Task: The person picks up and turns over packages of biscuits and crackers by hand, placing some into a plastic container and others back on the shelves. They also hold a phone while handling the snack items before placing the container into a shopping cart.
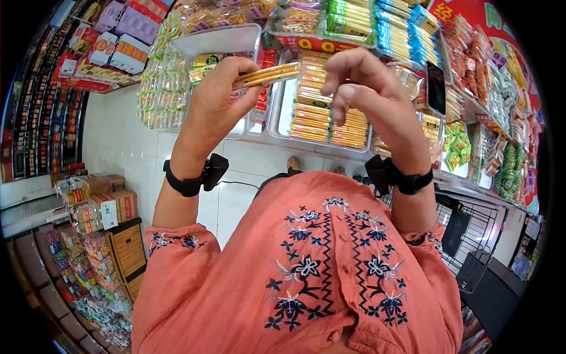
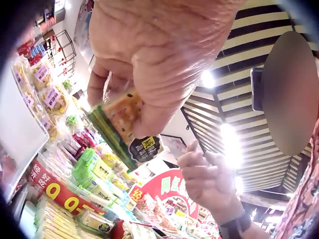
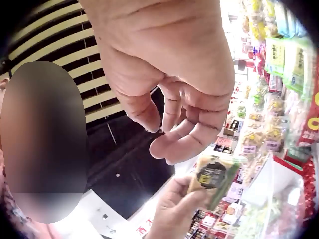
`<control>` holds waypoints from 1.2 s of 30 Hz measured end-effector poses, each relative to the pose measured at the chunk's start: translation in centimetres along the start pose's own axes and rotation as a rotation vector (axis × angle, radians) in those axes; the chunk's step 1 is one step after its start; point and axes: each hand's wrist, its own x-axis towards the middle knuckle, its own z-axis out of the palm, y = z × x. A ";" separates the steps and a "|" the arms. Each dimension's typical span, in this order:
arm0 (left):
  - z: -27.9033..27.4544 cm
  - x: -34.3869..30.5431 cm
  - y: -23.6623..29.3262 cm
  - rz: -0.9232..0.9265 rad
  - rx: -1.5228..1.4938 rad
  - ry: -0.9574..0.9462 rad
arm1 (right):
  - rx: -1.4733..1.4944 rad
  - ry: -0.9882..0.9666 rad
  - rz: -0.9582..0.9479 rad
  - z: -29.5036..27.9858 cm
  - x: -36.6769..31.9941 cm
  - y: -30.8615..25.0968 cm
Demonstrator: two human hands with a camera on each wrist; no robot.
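In the head view my left hand [image 1: 212, 103] pinches a flat packet of crackers [image 1: 272, 75] between thumb and fingers, raised above the display bins. The left wrist view shows its clear wrapper, green edge and dark round label [image 2: 144, 148]. My right hand [image 1: 377, 85] hovers to the right of the packet, apart from it, fingers loosely bent and holding nothing. Beneath the hands, a clear plastic bin [image 1: 276, 127] contains rows of similar cracker packets [image 1: 312, 121]. Another clear bin [image 1: 254, 38], with a few packets inside, stands behind the left hand.
A red price sign [image 1: 318, 44] fronts the back row, below green packets [image 1: 349, 20] and blue packets [image 1: 407, 32]. A dark phone-like device [image 1: 435, 88] stands at the right. A wire cart [image 1: 480, 227] is by my right side, and stacked cartons [image 1: 112, 203] are at the left.
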 end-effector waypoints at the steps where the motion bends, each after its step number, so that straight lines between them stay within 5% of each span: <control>1: 0.2 0.0 0.3 -0.013 0.008 -0.012 | -0.008 0.022 0.032 -0.3 0.2 0.8; 11: 9.5 -0.6 -1.1 -0.103 0.000 -0.011 | -0.473 0.307 0.354 -8.3 0.5 13.4; 17: 15.6 -1.4 -6.2 -0.229 0.096 -0.130 | -0.688 0.308 0.277 -10.0 -1.0 19.3; 36: 20.4 -2.9 -10.3 -0.227 0.019 -0.140 | -0.830 0.304 0.208 -9.9 -1.4 21.2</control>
